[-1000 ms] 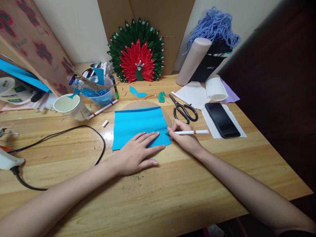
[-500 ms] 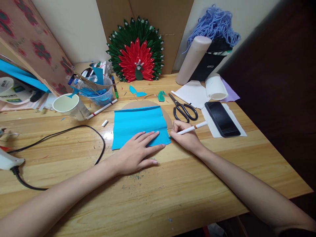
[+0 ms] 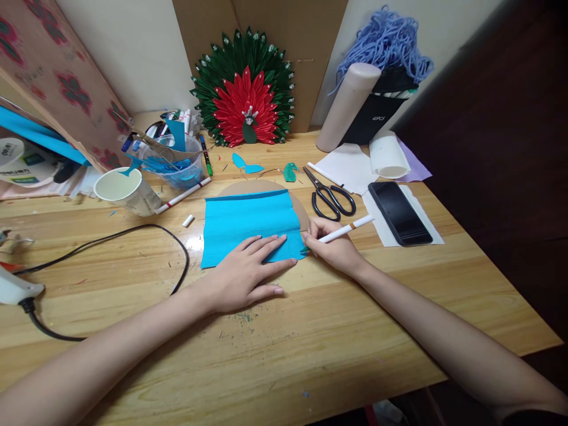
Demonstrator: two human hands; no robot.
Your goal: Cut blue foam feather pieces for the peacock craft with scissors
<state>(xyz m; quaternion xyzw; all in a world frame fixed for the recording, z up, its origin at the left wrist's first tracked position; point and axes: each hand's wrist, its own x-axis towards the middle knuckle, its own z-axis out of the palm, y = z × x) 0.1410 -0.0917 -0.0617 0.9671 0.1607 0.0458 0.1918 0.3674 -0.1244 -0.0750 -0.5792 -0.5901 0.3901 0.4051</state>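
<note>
The left hand (image 3: 248, 273) lies flat and open on the near edge of the blue paper (image 3: 251, 222), while the right hand (image 3: 331, 244), just beside the paper's right corner, grips a white pen (image 3: 346, 229) angled rightward, tip at that corner.

Scissors (image 3: 331, 198) just beyond right hand (image 3: 331, 244).

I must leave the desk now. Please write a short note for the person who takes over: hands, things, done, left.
Left hand: flat, pressing the blue paper near its front edge.
Right hand: holds the white pen, tip at the paper's right front corner.
The paper lies over a brown cardboard disc; scissors just behind the right hand.
Done: paper laid and steadied.
Left: no pen line visible yet; paper uncut.
</note>
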